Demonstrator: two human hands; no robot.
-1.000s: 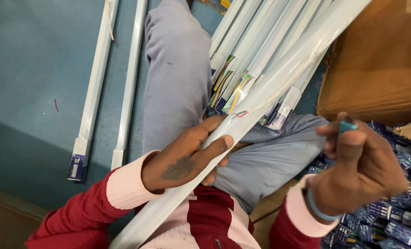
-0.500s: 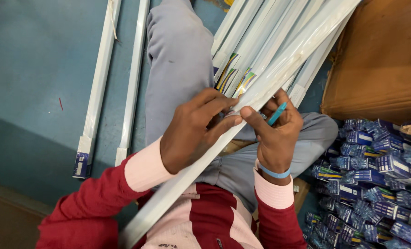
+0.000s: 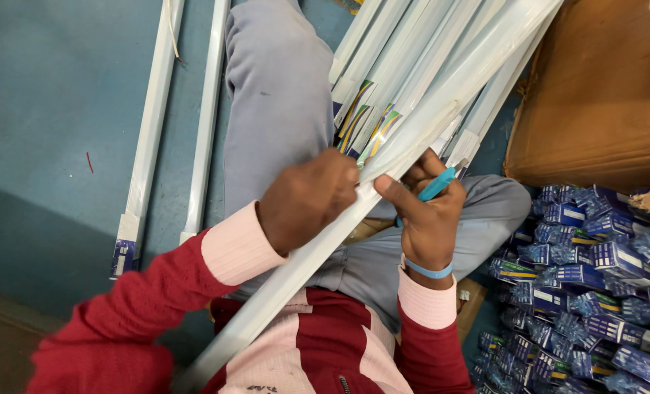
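Head view is showing a blue floor (image 3: pixel 55 95) filling the left of the frame, with a brown cardboard box (image 3: pixel 602 95) sitting at the upper right. A bundle of long white tube packs (image 3: pixel 412 66) is fanning out from the top centre, and two more wrapped tubes (image 3: pixel 186 124) are lying side by side on the floor at the upper left. A heap of small blue cartons (image 3: pixel 594 292) is piling up at the lower right.

One long white tube (image 3: pixel 296 270) is running diagonally from the bottom left to the top right, across the person's lap. The left hand (image 3: pixel 306 201) is wrapping its grip closed around this tube at mid-frame. The right hand (image 3: pixel 427 215) — just beside it, on the tube's far side — is pinching a slim blue tool (image 3: pixel 436 186) between its fingers, with the thumb touching the tube's edge.
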